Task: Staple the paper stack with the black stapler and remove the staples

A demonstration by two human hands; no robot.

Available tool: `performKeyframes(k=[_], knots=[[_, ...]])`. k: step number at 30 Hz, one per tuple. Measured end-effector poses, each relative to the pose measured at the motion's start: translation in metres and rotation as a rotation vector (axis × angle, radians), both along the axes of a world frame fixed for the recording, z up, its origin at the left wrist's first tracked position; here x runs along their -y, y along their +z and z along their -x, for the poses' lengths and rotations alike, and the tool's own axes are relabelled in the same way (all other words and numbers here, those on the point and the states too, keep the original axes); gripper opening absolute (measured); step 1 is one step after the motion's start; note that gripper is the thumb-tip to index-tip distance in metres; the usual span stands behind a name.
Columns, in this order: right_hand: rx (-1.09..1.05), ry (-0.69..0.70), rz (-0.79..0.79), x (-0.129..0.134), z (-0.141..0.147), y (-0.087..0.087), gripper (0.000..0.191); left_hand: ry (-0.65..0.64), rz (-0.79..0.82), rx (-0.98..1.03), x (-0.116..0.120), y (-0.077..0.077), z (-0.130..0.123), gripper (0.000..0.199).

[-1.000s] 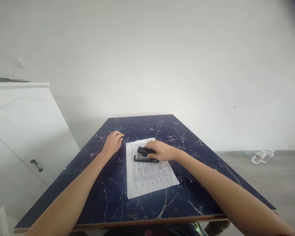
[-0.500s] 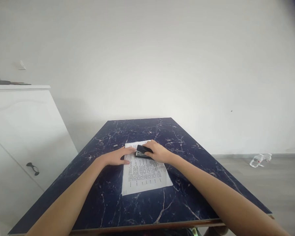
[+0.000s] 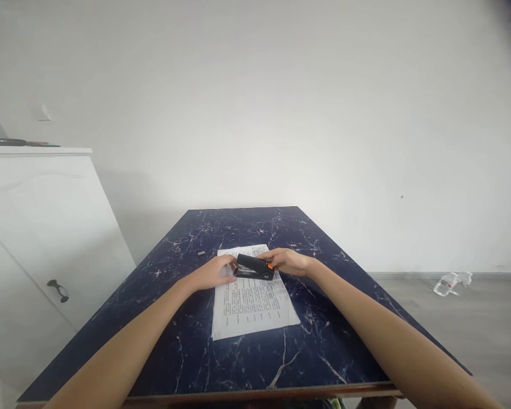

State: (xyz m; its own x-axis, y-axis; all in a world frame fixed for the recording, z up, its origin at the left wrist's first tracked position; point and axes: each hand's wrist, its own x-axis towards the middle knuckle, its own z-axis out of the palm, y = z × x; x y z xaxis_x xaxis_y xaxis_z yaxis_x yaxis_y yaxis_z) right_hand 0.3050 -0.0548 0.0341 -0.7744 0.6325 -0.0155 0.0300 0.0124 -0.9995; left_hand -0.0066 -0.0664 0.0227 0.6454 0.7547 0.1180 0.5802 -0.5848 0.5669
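A black stapler (image 3: 255, 268) with an orange part at its right end lies over a printed sheet of paper (image 3: 255, 307), its jaw gaping toward the left. My left hand (image 3: 215, 272) grips the stapler's left end, thumb on the near side and fingers on the far side. At the other end, my right hand (image 3: 287, 260) has its fingers along the far side and rear of the stapler, beside the orange part. Its thumb is mostly hidden. Beneath the top sheet, further paper edges show at the right.
The dark blue marbled table (image 3: 238, 369) reaches toward a white wall. A small grey piece (image 3: 201, 253) lies left of the paper. A white cabinet (image 3: 38, 227) with a dark handle stands at left. Clear plastic bottles (image 3: 449, 283) lie on the floor at right.
My right hand has slid right from the stapler's top to its rear end, uncovering the body and orange part. My left hand has moved right, onto the stapler's front.
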Motion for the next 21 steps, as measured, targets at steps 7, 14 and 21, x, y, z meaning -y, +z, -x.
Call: performKeyframes(k=[7, 14, 21], knots=[[0.010, 0.029, 0.026, -0.001, 0.003, 0.002, 0.054, 0.040, 0.018, 0.058, -0.006, -0.006, 0.003, 0.055], [0.044, 0.052, 0.002, 0.000, 0.002, 0.004, 0.058, 0.051, 0.029, 0.062, -0.005, -0.007, 0.002, 0.053], [0.240, -0.131, -0.391, 0.005, 0.022, -0.007, 0.029, 0.051, 0.026, 0.051, -0.006, -0.006, 0.003, 0.049]])
